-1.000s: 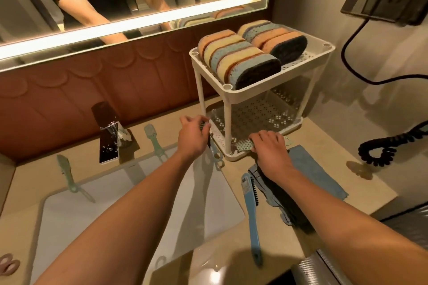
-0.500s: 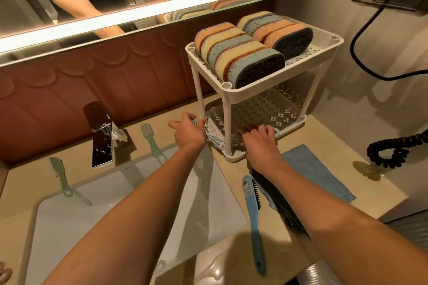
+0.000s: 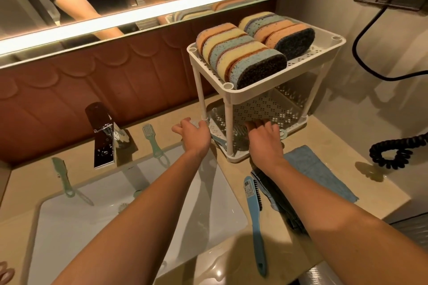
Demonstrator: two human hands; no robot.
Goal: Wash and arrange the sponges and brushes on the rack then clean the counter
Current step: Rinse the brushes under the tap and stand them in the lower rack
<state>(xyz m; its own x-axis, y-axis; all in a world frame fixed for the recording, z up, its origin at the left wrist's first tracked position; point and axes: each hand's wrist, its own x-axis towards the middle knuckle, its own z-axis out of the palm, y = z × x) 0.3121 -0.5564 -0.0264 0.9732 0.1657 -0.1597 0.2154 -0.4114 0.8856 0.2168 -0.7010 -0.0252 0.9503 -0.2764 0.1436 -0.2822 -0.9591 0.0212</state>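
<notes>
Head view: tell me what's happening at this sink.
A person is loading the white two-tier rack. Sponges fill its top tier. The right hand reaches onto the lower tier over a brush; the left hand is beside a rack leg, grip unclear. A blue brush, green brushes and a blue cloth lie on the counter.

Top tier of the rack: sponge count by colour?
Orange sponges: 3
Yellow sponges: 3
Blue sponges: 3
Total: 9
</notes>
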